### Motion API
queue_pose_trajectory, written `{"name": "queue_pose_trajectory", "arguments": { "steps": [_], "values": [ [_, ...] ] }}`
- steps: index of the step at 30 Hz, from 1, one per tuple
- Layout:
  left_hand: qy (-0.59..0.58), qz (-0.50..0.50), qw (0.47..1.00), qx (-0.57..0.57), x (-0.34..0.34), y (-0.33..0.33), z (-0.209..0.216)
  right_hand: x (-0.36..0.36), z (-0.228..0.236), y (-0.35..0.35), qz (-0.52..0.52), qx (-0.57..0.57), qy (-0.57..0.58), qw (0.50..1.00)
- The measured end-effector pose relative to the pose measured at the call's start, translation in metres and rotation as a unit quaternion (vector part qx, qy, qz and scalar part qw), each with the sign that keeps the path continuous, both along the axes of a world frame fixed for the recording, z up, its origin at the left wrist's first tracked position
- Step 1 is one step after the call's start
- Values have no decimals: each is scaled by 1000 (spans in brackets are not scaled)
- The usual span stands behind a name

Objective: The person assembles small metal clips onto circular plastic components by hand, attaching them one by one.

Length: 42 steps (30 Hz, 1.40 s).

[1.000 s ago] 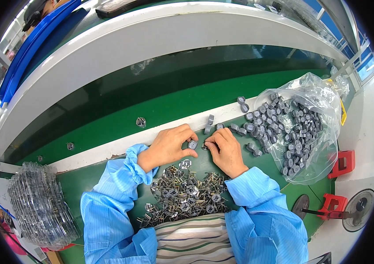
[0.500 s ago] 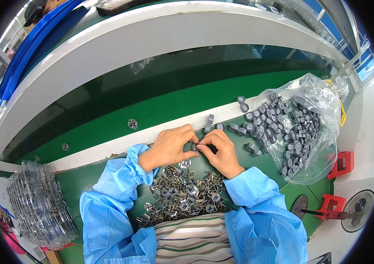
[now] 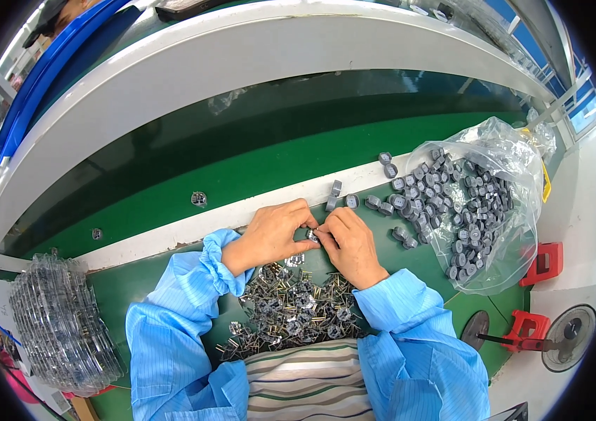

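My left hand [image 3: 278,233] and my right hand [image 3: 351,247] meet at the near edge of the white strip. Between their fingertips they pinch one small dark round part with metal bits [image 3: 312,236], mostly covered by the fingers. Just below my left hand a silvery pinned part [image 3: 295,260] lies on the table. A heap of small dark parts with metal pins [image 3: 298,305] is spread between my forearms and my striped apron. Beyond my right hand a few grey caps [image 3: 352,201] rest by the strip.
To the right, a clear plastic bag [image 3: 515,263] lies open with many grey caps [image 3: 477,210]. Clear plastic trays [image 3: 63,326] are stacked at the left. Two round parts [image 3: 199,199] sit on the green belt [image 3: 256,168] behind the white strip [image 3: 143,247]. Red stools [image 3: 545,263] stand at right.
The round parts on the green belt have shifted slightly left. My right hand's fingers have changed their bend a little around the small part; my left hand stays nearly in place.
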State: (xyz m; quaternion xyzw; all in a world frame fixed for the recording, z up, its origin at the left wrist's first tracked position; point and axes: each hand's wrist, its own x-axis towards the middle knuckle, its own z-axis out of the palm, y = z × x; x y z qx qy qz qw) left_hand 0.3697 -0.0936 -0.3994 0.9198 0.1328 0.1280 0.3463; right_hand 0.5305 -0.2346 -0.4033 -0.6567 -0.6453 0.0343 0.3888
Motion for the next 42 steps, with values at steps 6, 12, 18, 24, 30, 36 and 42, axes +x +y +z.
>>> {"name": "queue_pose_trajectory", "arguments": {
  "steps": [6,12,18,24,30,36,42],
  "values": [
    [-7,6,1000,-2,2,0,0,0,1,-1,-13,-33,-12,999],
    [-33,21,999,-34,0,3,-4,-6,5,-4,-53,-105,153,981],
    [-35,201,979,-4,-8,55,1,-4,7,-10,198,-75,129,969],
    [-23,297,952,75,-28,90,-24,-9,6,-7,219,-77,95,968],
    [-146,103,974,143,4,44,-1,-6,10,-8,255,-98,39,961],
    [-139,-61,971,185,38,21,-9,-10,4,-11,197,-64,89,974],
    [-172,25,973,154,30,19,-14,9,9,-17,9,-61,93,994]
  ]
}}
